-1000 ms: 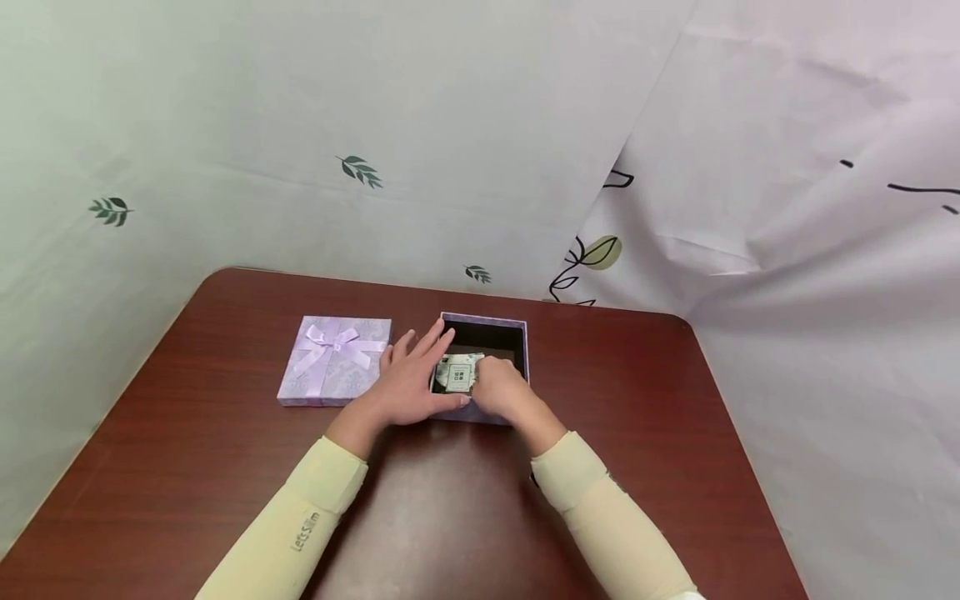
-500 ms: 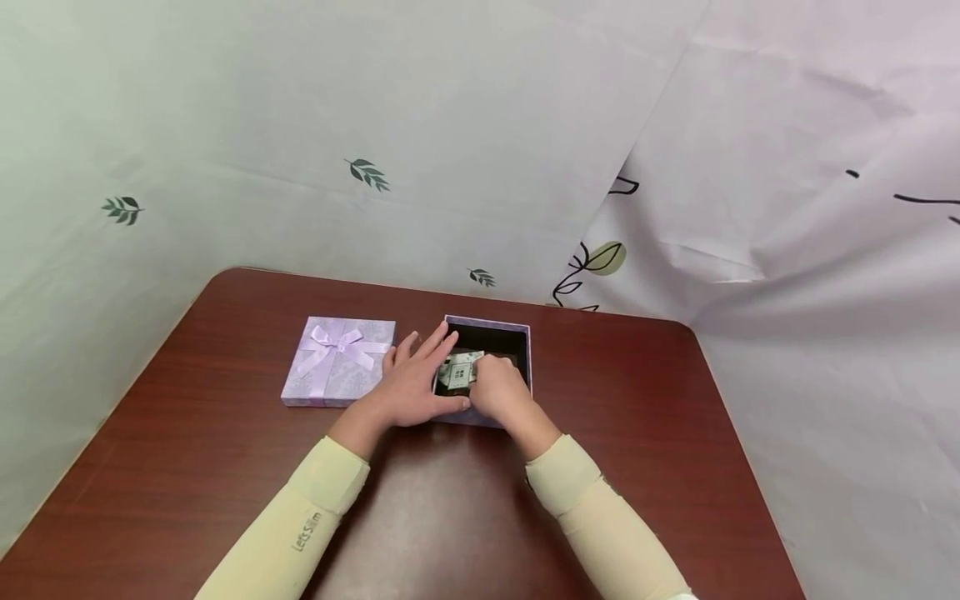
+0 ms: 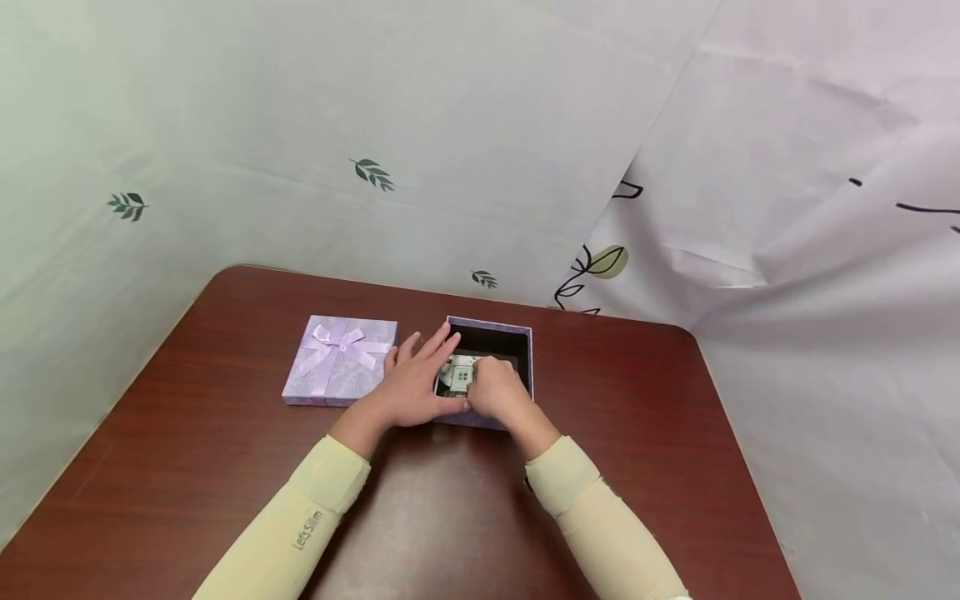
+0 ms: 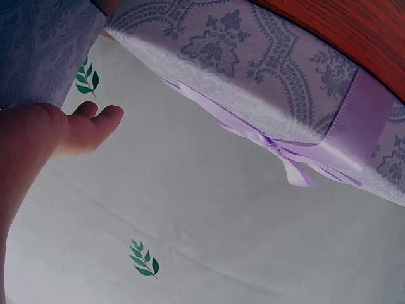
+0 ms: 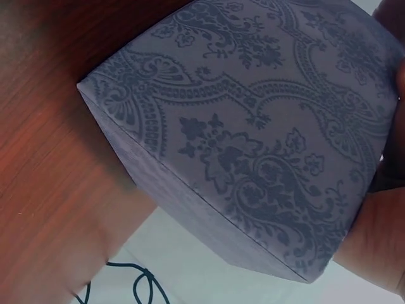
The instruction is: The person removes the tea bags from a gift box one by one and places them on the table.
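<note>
A purple patterned gift box (image 3: 491,421) with a dark inside stands without its lid on the table. My left hand (image 3: 408,390) rests on its left side, fingers spread and nearly straight, thumb across the near left corner. My right hand (image 3: 498,388) reaches into the box with curled fingers and pinches the right edge of a small pale printed packet (image 3: 461,377) with a square label. Its fingertips are hidden. In the left wrist view, the left hand (image 4: 44,136) is beside the box (image 4: 41,57). The right wrist view shows mostly the box's outer wall (image 5: 240,133).
The matching lid (image 3: 337,362), tied with a lilac ribbon bow, lies left of the box, close to the left fingers. Both sit on a reddish-brown table (image 3: 630,417). A pale leaf-printed sheet (image 3: 262,125) hangs behind the table and along its sides.
The head view has shifted slightly, so the box and lid appear a little farther right. The packet's tilt has changed slightly under the right hand. Both hands stay at the box.
</note>
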A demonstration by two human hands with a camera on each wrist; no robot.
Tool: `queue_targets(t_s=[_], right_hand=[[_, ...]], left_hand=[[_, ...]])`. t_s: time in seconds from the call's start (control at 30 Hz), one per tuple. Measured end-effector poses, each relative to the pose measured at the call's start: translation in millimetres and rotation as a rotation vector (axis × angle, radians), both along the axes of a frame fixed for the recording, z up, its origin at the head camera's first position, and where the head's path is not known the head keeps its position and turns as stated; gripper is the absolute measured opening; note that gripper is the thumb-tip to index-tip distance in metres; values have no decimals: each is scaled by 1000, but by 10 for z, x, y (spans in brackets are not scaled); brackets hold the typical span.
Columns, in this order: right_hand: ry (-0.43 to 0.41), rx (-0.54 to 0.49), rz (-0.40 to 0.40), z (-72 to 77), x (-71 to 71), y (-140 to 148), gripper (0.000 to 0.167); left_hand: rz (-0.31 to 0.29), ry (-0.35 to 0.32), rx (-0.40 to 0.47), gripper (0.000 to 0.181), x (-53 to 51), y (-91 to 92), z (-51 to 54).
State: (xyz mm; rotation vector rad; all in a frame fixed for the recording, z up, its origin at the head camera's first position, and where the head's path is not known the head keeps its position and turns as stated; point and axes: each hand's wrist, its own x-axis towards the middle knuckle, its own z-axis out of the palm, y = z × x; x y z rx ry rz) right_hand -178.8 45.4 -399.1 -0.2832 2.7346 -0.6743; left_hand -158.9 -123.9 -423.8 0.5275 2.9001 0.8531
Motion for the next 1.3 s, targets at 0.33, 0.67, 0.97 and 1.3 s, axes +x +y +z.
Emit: queue_targets(t_s=[0.33,0.67,0.97,1.3], right_hand=[[101,-21,-6,-5,-1,0,43],[102,-193,-41,-37,-73,29,50],[104,-266,-59,-77,-116,56,39],[111,-338,-66,-56,-98,98,48]], left_hand=[[3,-1,4,104,-8,-6,-16],[3,-2,1,105,-5,-15,-13],[3,4,4,105,-2,-5,15],[10,-14,5,107,12,-1,17]])
